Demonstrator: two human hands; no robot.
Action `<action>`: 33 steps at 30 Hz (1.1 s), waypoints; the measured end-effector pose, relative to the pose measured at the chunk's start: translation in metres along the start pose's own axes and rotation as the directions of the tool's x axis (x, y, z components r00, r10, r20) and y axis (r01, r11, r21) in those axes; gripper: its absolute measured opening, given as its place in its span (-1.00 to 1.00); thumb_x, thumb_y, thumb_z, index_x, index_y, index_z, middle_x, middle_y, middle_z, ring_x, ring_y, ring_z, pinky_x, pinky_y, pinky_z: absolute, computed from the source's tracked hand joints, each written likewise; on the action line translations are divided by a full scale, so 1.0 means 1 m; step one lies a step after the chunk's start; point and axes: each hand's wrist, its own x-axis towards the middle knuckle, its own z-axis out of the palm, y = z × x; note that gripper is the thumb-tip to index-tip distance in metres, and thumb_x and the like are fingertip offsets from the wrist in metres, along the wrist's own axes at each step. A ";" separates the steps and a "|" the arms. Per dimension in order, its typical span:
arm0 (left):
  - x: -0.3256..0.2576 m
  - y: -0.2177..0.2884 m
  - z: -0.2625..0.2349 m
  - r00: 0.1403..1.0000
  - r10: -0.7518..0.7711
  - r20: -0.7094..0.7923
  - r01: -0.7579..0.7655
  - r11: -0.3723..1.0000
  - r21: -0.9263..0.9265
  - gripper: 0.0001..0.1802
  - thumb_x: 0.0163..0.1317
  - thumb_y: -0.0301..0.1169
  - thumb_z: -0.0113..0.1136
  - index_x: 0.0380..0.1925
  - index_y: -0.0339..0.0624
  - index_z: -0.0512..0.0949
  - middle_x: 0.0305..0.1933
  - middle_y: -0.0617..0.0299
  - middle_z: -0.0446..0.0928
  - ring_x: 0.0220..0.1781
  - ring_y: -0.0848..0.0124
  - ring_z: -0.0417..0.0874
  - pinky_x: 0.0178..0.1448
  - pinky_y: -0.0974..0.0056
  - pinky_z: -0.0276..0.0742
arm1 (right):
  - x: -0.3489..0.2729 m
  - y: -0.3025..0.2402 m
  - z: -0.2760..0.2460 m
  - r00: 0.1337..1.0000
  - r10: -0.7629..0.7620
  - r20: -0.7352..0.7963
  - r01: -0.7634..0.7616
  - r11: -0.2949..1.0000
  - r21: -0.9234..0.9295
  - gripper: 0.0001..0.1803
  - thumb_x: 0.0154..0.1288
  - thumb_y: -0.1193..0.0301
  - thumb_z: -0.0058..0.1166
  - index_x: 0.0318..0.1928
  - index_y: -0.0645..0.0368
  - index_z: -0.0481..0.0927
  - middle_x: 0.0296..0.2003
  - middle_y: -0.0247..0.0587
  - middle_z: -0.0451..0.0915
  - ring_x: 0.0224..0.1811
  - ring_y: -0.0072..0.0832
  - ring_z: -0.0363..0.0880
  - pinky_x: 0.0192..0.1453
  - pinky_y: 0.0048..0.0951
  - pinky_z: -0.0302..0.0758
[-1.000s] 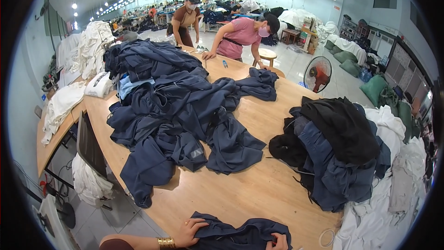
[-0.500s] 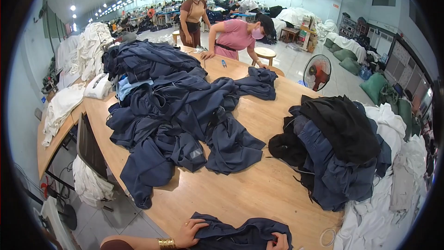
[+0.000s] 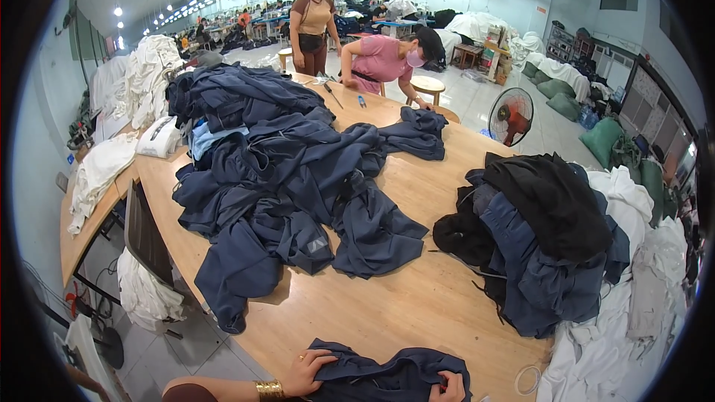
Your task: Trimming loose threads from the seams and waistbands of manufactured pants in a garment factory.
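A dark navy garment (image 3: 372, 376) lies bunched at the table's near edge, running out of the picture at the bottom. My left hand (image 3: 304, 372), with a gold bracelet at the wrist, grips its left part, fingers bent over the cloth. At its right end my right hand (image 3: 449, 385) is curled on the fabric. A small red spot shows at those fingers, too little to name. The lower parts of both hands are cut off or hidden by the cloth.
A large heap of navy garments (image 3: 275, 149) covers the table's (image 3: 372, 305) left and middle. Black and navy clothes (image 3: 547, 216) pile up at right, beside white cloth (image 3: 618, 357). Two masked people stand at the far side. A fan (image 3: 511, 117) stands beyond the table.
The person in pink has drawn one hand back from the far table edge, uncovering a long thin tool there. The person behind has shifted their arms. My hands have hardly moved.
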 end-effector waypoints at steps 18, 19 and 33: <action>-0.001 -0.002 0.000 1.000 0.019 -0.005 -0.019 1.000 0.002 -0.27 -0.29 -0.53 0.12 0.09 -0.05 0.38 0.15 0.15 0.34 0.20 0.17 0.32 0.27 0.12 0.14 | -0.002 0.004 0.002 1.000 0.003 -0.015 -0.003 1.000 0.009 -0.72 -0.07 0.56 0.03 -0.24 0.15 0.57 -0.36 -0.13 0.53 -0.33 -0.21 0.52 -0.26 -0.35 0.46; -0.001 -0.003 0.000 1.000 0.018 -0.001 -0.018 1.000 -0.001 -0.27 -0.29 -0.53 0.13 0.09 -0.05 0.38 0.15 0.15 0.34 0.21 0.16 0.31 0.28 0.10 0.14 | -0.001 0.003 0.002 1.000 0.001 -0.012 -0.001 1.000 0.008 -0.72 -0.07 0.56 0.03 -0.24 0.15 0.57 -0.36 -0.13 0.53 -0.33 -0.21 0.52 -0.26 -0.35 0.46; 0.000 -0.004 -0.001 1.000 0.026 0.006 -0.026 1.000 0.014 -0.26 -0.23 -0.51 0.21 0.13 -0.01 0.36 0.15 0.17 0.33 0.20 0.18 0.33 0.27 0.11 0.17 | 0.000 0.001 0.002 1.000 -0.002 0.002 0.002 1.000 0.000 -0.73 -0.04 0.53 0.00 -0.24 0.15 0.57 -0.36 -0.10 0.53 -0.33 -0.18 0.52 -0.25 -0.32 0.46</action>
